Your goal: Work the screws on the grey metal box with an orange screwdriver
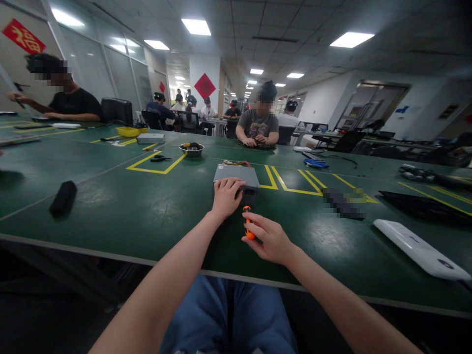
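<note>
A grey metal computer power supply [236,173] sits on the green table in front of me, its coloured wires showing at the far side. My left hand [227,196] lies over its near edge, fingers across the top and thumb toward the socket side, gripping it. Between the fingers and thumb of my right hand [267,237] is a screwdriver [249,225] with an orange and black handle. The screwdriver points away from me at the near face of the power supply; I cannot tell whether its tip touches a screw.
A metal bowl [191,150] with tools stands beyond, left of the power supply. A black block [63,198] lies at left, a white device [420,248] at right. Yellow tape marks the green table [147,216]. A co-worker [258,123] sits opposite; another person [70,101] is at far left.
</note>
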Demonstrator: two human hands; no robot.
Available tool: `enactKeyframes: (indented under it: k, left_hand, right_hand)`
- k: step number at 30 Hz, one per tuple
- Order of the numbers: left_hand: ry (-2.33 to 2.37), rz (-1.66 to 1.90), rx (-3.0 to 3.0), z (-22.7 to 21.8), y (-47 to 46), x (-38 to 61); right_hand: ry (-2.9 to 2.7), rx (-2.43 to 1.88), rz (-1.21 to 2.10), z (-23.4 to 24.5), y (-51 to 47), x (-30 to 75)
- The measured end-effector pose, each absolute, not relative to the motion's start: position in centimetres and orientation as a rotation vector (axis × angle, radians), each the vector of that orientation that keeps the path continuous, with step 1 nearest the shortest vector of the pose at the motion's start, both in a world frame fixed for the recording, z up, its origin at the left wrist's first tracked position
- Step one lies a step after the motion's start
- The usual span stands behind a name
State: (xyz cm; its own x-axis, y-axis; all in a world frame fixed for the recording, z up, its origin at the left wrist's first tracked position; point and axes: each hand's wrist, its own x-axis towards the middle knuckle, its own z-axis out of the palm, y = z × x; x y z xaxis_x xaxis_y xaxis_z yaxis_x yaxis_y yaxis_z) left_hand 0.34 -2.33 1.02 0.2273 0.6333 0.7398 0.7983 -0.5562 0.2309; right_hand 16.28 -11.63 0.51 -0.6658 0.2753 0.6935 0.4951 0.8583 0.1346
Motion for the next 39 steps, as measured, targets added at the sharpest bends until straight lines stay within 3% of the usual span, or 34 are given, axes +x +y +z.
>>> enactKeyframes:
  k: [8,16,28,35,39]
  left_hand:
    - [-1.347,-1.24,-2.297,0.9,-2.2,0.4]
    - [-1.355,-1.226,-2.285,0.9,-2.2,0.4]
    - [-1.355,-1.23,-2.291,1.0,-2.3,0.4]
    - [-1.354,-1.238,-2.296,1.0,-2.4,0.5]
    - [-1.358,-1.229,-2.292,1.0,-2.4,0.5]
  right_hand:
    - [-2.244,-0.542,-0.506,0.4,-11.5,16.5]
    - [-2.464,-0.575,-0.435,0.9,-11.9,16.3]
    - [-2.363,-0.577,-0.307,0.6,-11.7,16.7]
    - [-2.349,-0.592,-0.507,0.9,-11.7,16.6]
    - [-2.264,-0.577,-0.453,0.1,-11.2,16.8]
